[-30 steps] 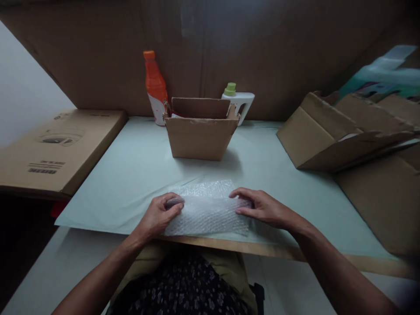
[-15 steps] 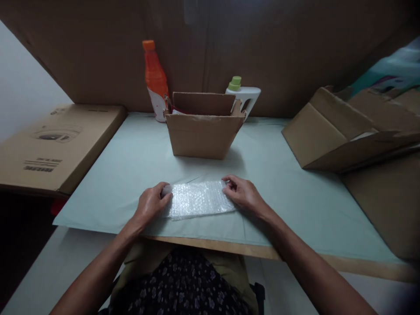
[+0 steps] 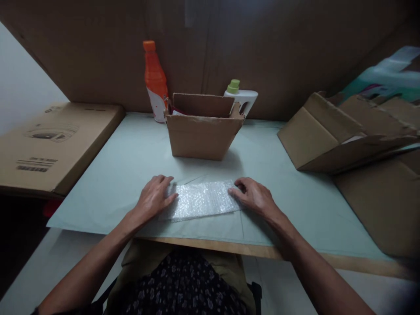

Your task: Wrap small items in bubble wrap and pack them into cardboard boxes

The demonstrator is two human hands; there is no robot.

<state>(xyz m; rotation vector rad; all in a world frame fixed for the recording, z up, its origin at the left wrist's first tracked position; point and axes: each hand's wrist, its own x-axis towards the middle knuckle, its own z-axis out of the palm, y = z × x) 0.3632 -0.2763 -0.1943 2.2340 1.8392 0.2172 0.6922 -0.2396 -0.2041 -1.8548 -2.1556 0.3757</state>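
A rolled bundle of clear bubble wrap (image 3: 201, 200) lies flat on the pale green table (image 3: 282, 197) near its front edge. My left hand (image 3: 154, 198) rests palm down on the bundle's left end, fingers spread. My right hand (image 3: 254, 197) presses on the right end with fingers curled at its edge. What the wrap contains is hidden. An open small cardboard box (image 3: 202, 129) stands upright behind the bundle, in the middle of the table.
An orange bottle (image 3: 155, 81) and a white bottle with a green cap (image 3: 241, 96) stand behind the box against a cardboard wall. A large flat carton (image 3: 52, 144) lies at the left. Flattened cardboard boxes (image 3: 344, 131) are stacked at the right.
The bubble wrap was rolled away from me into a narrower bundle. My left hand went from gripping its end to lying flat on it; my right hand shifted slightly right.
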